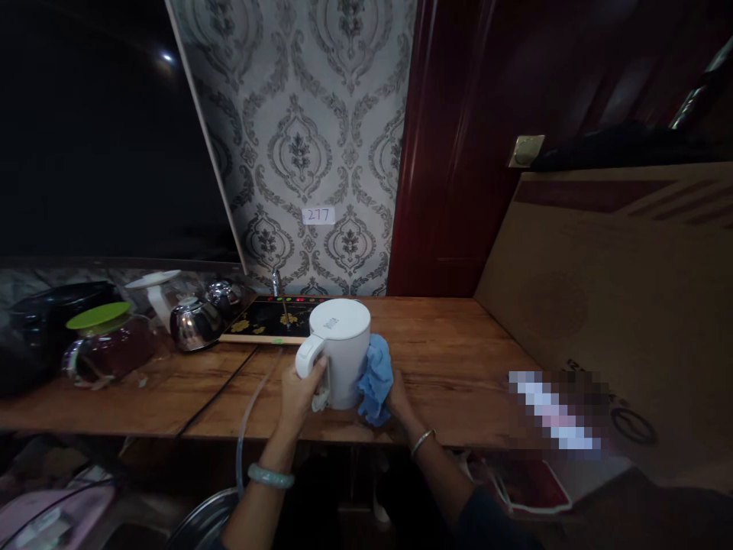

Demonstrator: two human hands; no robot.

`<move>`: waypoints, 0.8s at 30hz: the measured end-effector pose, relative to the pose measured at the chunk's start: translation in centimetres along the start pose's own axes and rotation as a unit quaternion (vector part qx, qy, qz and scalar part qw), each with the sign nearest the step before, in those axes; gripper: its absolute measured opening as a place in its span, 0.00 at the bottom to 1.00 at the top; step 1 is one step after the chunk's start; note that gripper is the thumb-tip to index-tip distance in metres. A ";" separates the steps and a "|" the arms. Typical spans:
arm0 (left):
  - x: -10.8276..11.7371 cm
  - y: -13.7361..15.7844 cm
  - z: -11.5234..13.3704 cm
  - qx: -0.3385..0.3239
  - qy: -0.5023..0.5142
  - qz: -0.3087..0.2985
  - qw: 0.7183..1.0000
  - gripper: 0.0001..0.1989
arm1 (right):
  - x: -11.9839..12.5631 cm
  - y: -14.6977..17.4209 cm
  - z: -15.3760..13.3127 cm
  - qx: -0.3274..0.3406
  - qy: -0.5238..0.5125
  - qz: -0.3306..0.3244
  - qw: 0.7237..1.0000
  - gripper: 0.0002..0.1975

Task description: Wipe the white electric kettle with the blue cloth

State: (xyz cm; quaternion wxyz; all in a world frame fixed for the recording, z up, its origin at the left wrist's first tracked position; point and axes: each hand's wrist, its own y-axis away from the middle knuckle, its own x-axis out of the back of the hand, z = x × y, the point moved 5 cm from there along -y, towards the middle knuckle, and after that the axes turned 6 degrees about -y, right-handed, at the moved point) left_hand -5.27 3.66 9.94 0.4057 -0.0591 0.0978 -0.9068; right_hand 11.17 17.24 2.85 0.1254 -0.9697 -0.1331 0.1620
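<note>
Two hands (301, 393) (398, 401) steady kettle (339, 351) on seemingly wooden counter (447, 359).

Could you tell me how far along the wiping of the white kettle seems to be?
Midway, it seems. Done: the white kettle stands upright on the wooden table. In hand: the left hand grips its handle, and the right hand presses a blue cloth against its side. Left: its far side and lid; how clean they are cannot be judged.
</note>
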 end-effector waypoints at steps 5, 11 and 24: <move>0.1 0.1 0.0 0.001 -0.018 0.002 1.000 0.20 | -0.2 -0.8 -4.8 -0.012 -0.028 0.015 0.999 0.17; 0.2 0.2 0.2 0.001 -0.029 0.013 0.999 0.19 | -2.3 -2.2 -14.4 0.202 0.093 -0.035 0.974 0.18; 0.4 0.2 0.9 -0.021 -0.045 0.042 0.998 0.15 | -8.9 -3.0 -16.0 0.324 0.436 -0.266 0.796 0.10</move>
